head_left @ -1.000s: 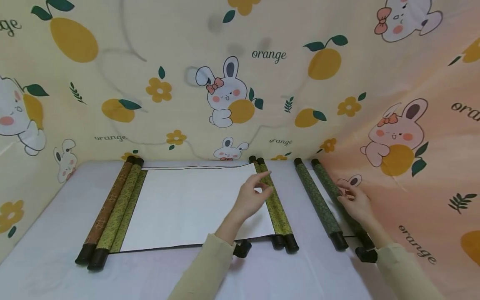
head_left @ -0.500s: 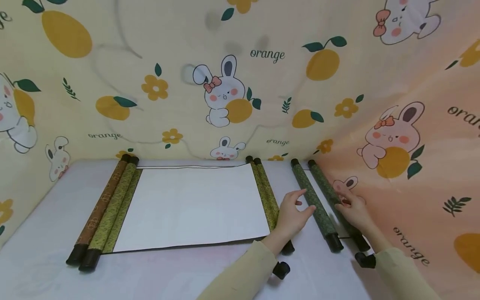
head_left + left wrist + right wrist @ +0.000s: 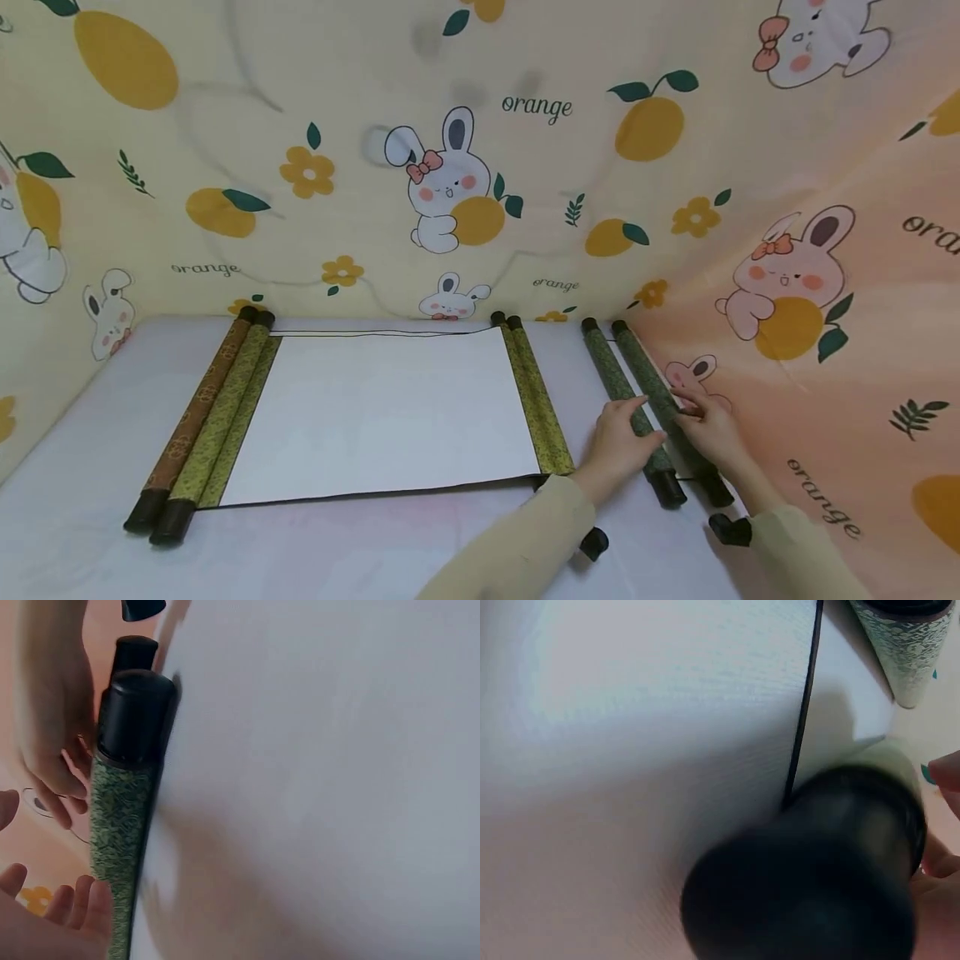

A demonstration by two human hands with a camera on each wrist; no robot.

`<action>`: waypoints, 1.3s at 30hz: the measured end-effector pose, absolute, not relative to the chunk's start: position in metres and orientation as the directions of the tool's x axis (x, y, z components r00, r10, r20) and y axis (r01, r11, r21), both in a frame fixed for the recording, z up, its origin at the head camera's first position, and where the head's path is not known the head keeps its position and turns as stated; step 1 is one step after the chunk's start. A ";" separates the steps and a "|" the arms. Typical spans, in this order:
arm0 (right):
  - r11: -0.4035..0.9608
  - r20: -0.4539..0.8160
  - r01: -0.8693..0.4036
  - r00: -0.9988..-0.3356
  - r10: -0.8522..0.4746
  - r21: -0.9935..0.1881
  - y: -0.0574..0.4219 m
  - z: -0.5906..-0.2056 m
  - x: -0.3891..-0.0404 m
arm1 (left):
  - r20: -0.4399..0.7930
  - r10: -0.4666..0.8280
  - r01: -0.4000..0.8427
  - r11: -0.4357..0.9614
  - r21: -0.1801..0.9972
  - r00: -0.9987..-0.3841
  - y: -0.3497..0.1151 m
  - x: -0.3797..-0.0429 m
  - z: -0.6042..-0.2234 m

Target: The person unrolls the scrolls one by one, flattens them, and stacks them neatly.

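Observation:
At the right of the table lies a hanging scroll with two dark green patterned rollers and black ends. A narrow white strip shows between its left roller [image 3: 604, 358] and right roller [image 3: 637, 358]. Over the left roller is my left hand [image 3: 618, 437], thumb and index finger spread apart. Its fingertips overlap the green covering [image 3: 120, 817] in the left wrist view. My right hand [image 3: 716, 437] stays at the outer side of the right roller, fingers loosely bent, with a gap between thumb and index finger. A black roller end [image 3: 802, 892] looms large in the right wrist view.
Left of the hands lies another scroll, its white paper [image 3: 390, 408] spread out between yellow-green rollers [image 3: 536, 392]. A brown roller [image 3: 198, 417] lies along its left side. Behind and to the right hangs a cloth [image 3: 555, 183] printed with rabbits and oranges.
My left hand has moved right, from above the yellow-green rollers to the left dark green roller. My right hand has stayed beside the right roller. The view has shifted slightly.

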State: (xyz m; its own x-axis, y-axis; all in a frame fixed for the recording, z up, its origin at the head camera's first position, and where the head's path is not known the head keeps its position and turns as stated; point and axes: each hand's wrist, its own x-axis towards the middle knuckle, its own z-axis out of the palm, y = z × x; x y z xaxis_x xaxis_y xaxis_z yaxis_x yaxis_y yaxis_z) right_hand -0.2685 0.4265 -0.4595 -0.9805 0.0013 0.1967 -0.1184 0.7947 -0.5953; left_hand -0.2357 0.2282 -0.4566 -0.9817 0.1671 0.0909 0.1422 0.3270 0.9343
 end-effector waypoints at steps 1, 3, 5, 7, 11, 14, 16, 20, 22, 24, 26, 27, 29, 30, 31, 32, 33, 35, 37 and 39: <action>0.787 0.194 -0.117 -0.981 0.004 -0.606 0.426 -0.460 -0.269 | 0.085 0.165 0.137 0.335 0.932 -0.983 0.229 -0.238 -0.457; 0.769 0.195 -0.118 -0.981 0.008 -0.628 0.425 -0.461 -0.270 | 0.072 0.165 0.127 0.350 0.928 -0.984 0.229 -0.240 -0.459; 0.748 0.180 -0.110 -0.984 0.013 -0.654 0.426 -0.462 -0.270 | 0.058 0.169 0.116 0.360 0.926 -0.984 0.230 -0.242 -0.461; 0.729 0.152 -0.090 -0.988 0.020 -0.679 0.428 -0.463 -0.269 | 0.046 0.178 0.111 0.370 0.923 -0.983 0.231 -0.243 -0.464; 0.695 0.055 -0.037 -0.999 0.003 -0.718 0.434 -0.465 -0.268 | 0.045 0.187 0.114 0.378 0.919 -0.981 0.232 -0.245 -0.472; 0.670 -0.035 -0.002 -0.999 -0.041 -0.742 0.436 -0.465 -0.268 | 0.033 0.169 0.097 0.386 0.917 -0.985 0.233 -0.247 -0.476; 0.650 -0.081 0.018 -0.995 -0.067 -0.759 0.435 -0.464 -0.267 | 0.018 0.157 0.080 0.398 0.914 -0.987 0.233 -0.248 -0.477; 0.643 -0.081 0.001 -0.992 -0.095 -0.766 0.432 -0.464 -0.267 | 0.005 0.151 0.071 0.438 0.896 -0.989 0.236 -0.250 -0.479; 0.645 -0.070 -0.011 -0.992 -0.100 -0.764 0.431 -0.464 -0.266 | 0.009 0.157 0.081 0.458 0.885 -0.988 0.237 -0.251 -0.481; 0.641 -0.064 -0.016 -0.993 -0.101 -0.767 0.430 -0.465 -0.266 | 0.011 0.166 0.089 0.467 0.880 -0.986 0.237 -0.251 -0.481; 0.643 -0.054 -0.022 -0.994 -0.100 -0.766 0.429 -0.464 -0.266 | 0.013 0.177 0.096 0.471 0.877 -0.984 0.236 -0.252 -0.480; 0.642 -0.052 -0.026 -0.993 -0.102 -0.766 0.428 -0.464 -0.266 | 0.013 0.182 0.099 0.471 0.877 -0.983 0.235 -0.252 -0.480; 0.633 -0.054 -0.022 -0.994 -0.100 -0.774 0.426 -0.463 -0.266 | 0.009 0.192 0.100 0.469 0.878 -0.981 0.234 -0.252 -0.479; 0.624 -0.059 -0.016 -0.993 -0.099 -0.781 0.425 -0.463 -0.265 | 0.004 0.196 0.098 0.471 0.877 -0.981 0.234 -0.253 -0.478; 0.616 -0.064 -0.012 -0.993 -0.102 -0.787 0.425 -0.463 -0.265 | 0.002 0.198 0.097 0.470 0.877 -0.980 0.233 -0.253 -0.478; 0.605 -0.070 -0.007 -0.992 -0.103 -0.796 0.423 -0.463 -0.265 | -0.001 0.201 0.095 0.471 0.877 -0.980 0.233 -0.252 -0.478; 0.596 -0.075 -0.005 -0.991 -0.110 -0.803 0.422 -0.463 -0.264 | -0.003 0.203 0.094 0.468 0.879 -0.979 0.232 -0.252 -0.477; 0.572 -0.096 0.020 -0.990 -0.103 -0.820 0.420 -0.462 -0.264 | -0.009 0.205 0.090 0.467 0.880 -0.979 0.231 -0.252 -0.477; 0.566 -0.115 0.043 -0.989 -0.092 -0.823 0.419 -0.461 -0.263 | -0.011 0.206 0.087 0.460 0.884 -0.978 0.230 -0.251 -0.476; 0.569 -0.137 0.070 -0.988 -0.075 -0.820 0.417 -0.460 -0.264 | -0.020 0.205 0.076 0.448 0.891 -0.978 0.230 -0.251 -0.475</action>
